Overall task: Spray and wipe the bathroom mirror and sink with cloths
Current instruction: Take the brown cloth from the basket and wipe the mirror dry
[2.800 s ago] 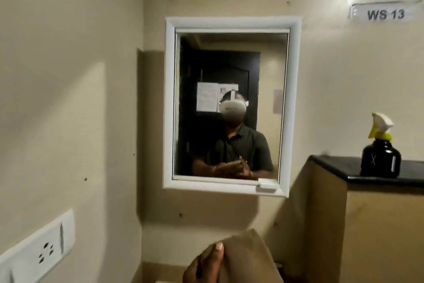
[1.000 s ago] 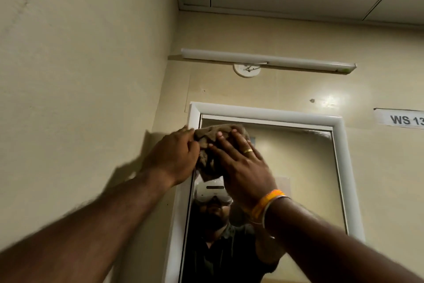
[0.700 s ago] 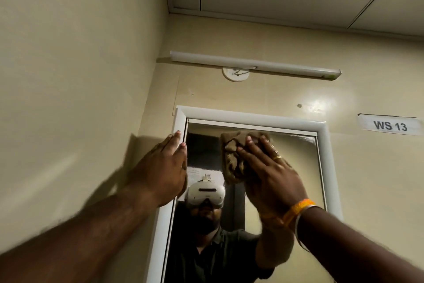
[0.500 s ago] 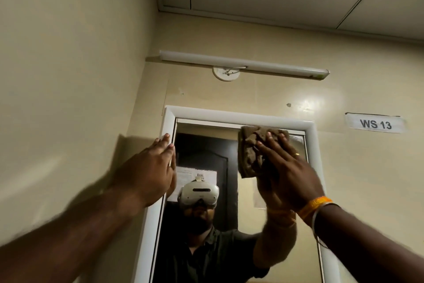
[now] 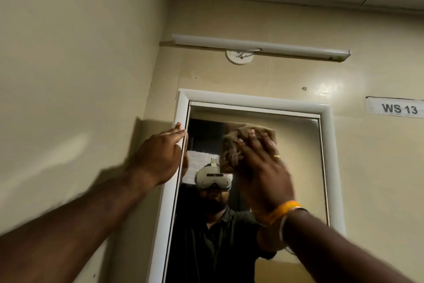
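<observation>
- While the right hand covers most of it, only the top and left edge of the crumpled brown cloth show; cloth sits on the upper middle of the glass, pressed flat under straight, spread fingers — not curled round it.
- Wall mirror w/ white rounded frame: bottom edge cut off by the pic, lower right part hidden behind the right forearm.
- Left hand: fingers straight and together, released, holding nothing; tips lie at the mirror frame's left side near the top. Can't tell if palm touches the frame.
- Motion blur on both hands; ring on a right finger and orange wristband are soft. A thin pale band beside it is hard to make out.
- Reflection: person w/ white headset, dark shirt; torso partly hidden by the right arm.
- White label reading "WS 13" on the wall to the right, its right end cut off.
- Counts: 1 cloth, 1 mirror, 2 hands, 1 long white tube light above the mirror, 1 round white wall fitting just under it.
</observation>
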